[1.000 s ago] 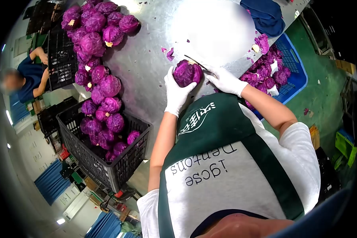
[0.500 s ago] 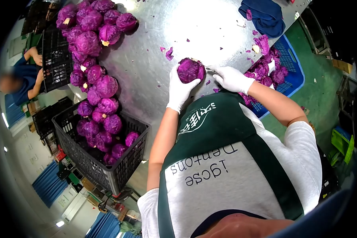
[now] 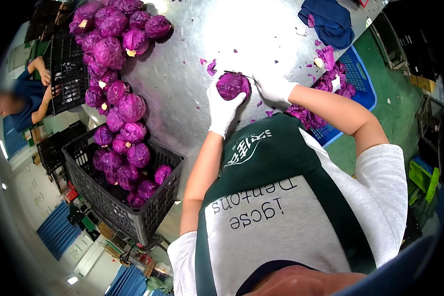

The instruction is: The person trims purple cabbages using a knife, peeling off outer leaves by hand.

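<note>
A purple cabbage (image 3: 231, 87) rests in my left hand (image 3: 223, 109), which wears a white glove and is wrapped round its left and near side. My right hand (image 3: 275, 89), gloved too, is closed on a knife (image 3: 240, 73). The thin dark blade lies across the far top of the cabbage; the handle is hidden in my fingers. Small scraps of purple leaf (image 3: 211, 67) lie on the metal table (image 3: 182, 98) around my hands.
Many purple cabbages (image 3: 108, 53) are heaped at the left, running down into a black crate (image 3: 133, 209). A blue basket (image 3: 368, 93) with leaf trimmings stands at the right. A dark blue cloth (image 3: 327, 22) lies at the back right. Another person (image 3: 27, 101) holds a black crate (image 3: 66, 74).
My right hand has shifted left and up, bringing the knife blade over the top of the cabbage. My left hand and the cabbage have moved slightly left.
</note>
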A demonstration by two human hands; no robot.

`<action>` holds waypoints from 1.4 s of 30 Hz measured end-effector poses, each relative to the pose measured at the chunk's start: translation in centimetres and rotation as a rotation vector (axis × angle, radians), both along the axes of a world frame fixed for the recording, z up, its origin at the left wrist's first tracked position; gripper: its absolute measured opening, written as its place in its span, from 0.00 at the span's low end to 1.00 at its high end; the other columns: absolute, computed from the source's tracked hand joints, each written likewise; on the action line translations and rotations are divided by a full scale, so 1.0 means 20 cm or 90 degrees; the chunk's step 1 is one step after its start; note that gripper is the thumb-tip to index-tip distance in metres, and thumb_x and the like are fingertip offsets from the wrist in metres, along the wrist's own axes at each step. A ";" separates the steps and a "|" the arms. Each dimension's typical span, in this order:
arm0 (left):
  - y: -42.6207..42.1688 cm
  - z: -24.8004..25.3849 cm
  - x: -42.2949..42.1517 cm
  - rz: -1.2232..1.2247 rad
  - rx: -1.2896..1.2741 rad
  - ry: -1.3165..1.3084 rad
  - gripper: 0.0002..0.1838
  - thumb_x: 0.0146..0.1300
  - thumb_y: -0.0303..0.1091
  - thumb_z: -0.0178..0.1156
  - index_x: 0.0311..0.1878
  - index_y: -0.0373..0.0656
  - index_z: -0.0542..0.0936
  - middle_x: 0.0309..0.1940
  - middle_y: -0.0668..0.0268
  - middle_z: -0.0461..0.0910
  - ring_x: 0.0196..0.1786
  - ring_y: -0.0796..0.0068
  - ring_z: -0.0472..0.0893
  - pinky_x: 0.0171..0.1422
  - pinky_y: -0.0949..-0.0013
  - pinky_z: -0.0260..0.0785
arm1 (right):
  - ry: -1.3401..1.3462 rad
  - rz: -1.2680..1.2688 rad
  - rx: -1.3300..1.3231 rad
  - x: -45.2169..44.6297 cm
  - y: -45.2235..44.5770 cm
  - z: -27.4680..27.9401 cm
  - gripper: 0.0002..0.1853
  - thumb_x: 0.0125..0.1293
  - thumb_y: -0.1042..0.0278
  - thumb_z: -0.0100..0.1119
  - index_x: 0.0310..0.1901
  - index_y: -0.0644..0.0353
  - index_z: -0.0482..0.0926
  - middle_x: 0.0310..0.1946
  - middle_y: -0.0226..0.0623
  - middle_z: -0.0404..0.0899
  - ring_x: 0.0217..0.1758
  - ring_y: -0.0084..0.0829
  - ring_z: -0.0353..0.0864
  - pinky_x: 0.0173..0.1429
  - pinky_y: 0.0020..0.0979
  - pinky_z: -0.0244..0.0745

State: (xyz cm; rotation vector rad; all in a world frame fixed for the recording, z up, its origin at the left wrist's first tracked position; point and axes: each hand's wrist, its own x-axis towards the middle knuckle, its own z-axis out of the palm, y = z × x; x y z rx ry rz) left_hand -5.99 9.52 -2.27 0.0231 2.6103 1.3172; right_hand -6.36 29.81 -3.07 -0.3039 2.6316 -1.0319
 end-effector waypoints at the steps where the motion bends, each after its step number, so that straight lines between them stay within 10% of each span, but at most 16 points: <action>1: -0.01 0.01 -0.01 0.012 -0.003 -0.006 0.45 0.42 0.42 0.77 0.63 0.38 0.68 0.57 0.50 0.68 0.62 0.52 0.69 0.69 0.56 0.63 | 0.023 -0.016 -0.022 -0.02 -0.02 0.01 0.10 0.64 0.73 0.47 0.38 0.70 0.77 0.36 0.62 0.78 0.42 0.55 0.80 0.48 0.47 0.73; 10: -0.12 -0.04 0.03 -0.017 -0.012 0.053 0.43 0.42 0.40 0.79 0.60 0.37 0.67 0.54 0.56 0.71 0.57 0.63 0.73 0.65 0.62 0.66 | -0.085 0.010 -0.080 -0.09 -0.14 0.07 0.15 0.66 0.70 0.51 0.52 0.62 0.80 0.46 0.55 0.82 0.48 0.47 0.81 0.57 0.41 0.73; 14: -0.17 -0.14 0.09 0.026 0.089 0.060 0.45 0.44 0.38 0.80 0.63 0.38 0.63 0.55 0.58 0.70 0.58 0.66 0.72 0.65 0.62 0.66 | 0.118 0.034 -0.084 -0.14 -0.20 -0.23 0.16 0.67 0.65 0.49 0.53 0.61 0.78 0.44 0.53 0.81 0.44 0.48 0.81 0.55 0.41 0.74; 19: -0.27 -0.10 0.16 0.276 0.672 -0.208 0.25 0.69 0.43 0.60 0.63 0.44 0.65 0.58 0.64 0.70 0.58 0.69 0.74 0.66 0.60 0.68 | 0.003 0.047 -0.131 -0.08 -0.18 -0.16 0.20 0.66 0.63 0.51 0.58 0.57 0.75 0.46 0.52 0.81 0.46 0.48 0.80 0.55 0.42 0.74; 24: -0.37 0.09 0.10 0.106 0.533 -0.062 0.39 0.62 0.27 0.64 0.73 0.45 0.55 0.66 0.57 0.63 0.68 0.62 0.66 0.74 0.59 0.59 | -0.049 0.011 -0.200 -0.06 -0.21 0.05 0.21 0.67 0.60 0.50 0.60 0.55 0.74 0.46 0.51 0.80 0.48 0.46 0.79 0.55 0.41 0.73; 30: -0.41 0.01 0.03 0.068 0.278 -0.026 0.45 0.53 0.34 0.73 0.72 0.38 0.60 0.63 0.56 0.65 0.65 0.63 0.69 0.72 0.63 0.61 | -0.065 0.105 -0.197 -0.10 -0.23 0.14 0.24 0.68 0.59 0.50 0.64 0.53 0.72 0.53 0.48 0.80 0.54 0.44 0.79 0.62 0.39 0.71; 38: -0.33 -0.03 0.15 0.041 0.108 0.102 0.30 0.52 0.31 0.74 0.55 0.39 0.68 0.55 0.60 0.69 0.58 0.68 0.72 0.66 0.65 0.66 | -0.081 -0.090 -0.530 -0.03 -0.41 -0.08 0.24 0.68 0.58 0.55 0.65 0.54 0.73 0.53 0.45 0.81 0.53 0.34 0.80 0.59 0.32 0.72; 42: -0.32 -0.03 0.12 0.080 0.136 0.069 0.26 0.51 0.29 0.73 0.51 0.40 0.70 0.49 0.63 0.71 0.52 0.71 0.73 0.60 0.66 0.68 | -0.273 -0.183 -0.341 -0.17 -0.38 -0.14 0.20 0.67 0.54 0.57 0.52 0.61 0.79 0.36 0.44 0.82 0.39 0.32 0.80 0.47 0.32 0.75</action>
